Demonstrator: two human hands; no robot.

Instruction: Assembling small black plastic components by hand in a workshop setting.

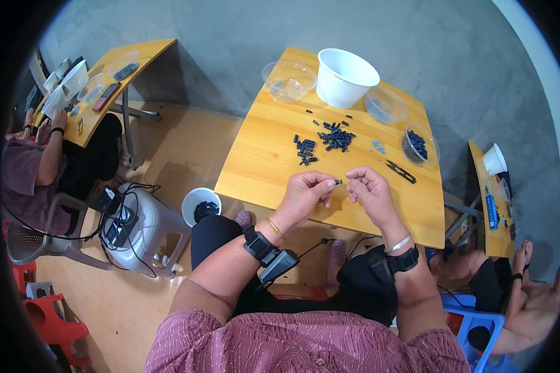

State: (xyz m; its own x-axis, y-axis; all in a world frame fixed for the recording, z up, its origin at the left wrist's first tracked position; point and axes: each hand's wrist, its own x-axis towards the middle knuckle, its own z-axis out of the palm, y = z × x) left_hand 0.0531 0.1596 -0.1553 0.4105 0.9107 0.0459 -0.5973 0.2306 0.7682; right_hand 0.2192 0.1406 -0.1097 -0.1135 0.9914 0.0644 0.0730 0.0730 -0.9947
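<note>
Left hand pinched a tiny black plastic piece above the wooden counter's near edge; our right hand, fingers curled together, hovered just beside it. We judged the piece light, stiff, easily dropped, best gripped at its ends.

Smooth wooden table; glossy white plastic bowl

Top: pink-maroon patterned short-sleeved shirt | legs: black trousers | left wrist: black strapped device with cable, thin gold bangle | right wrist: black band, silver bracelet
</note>
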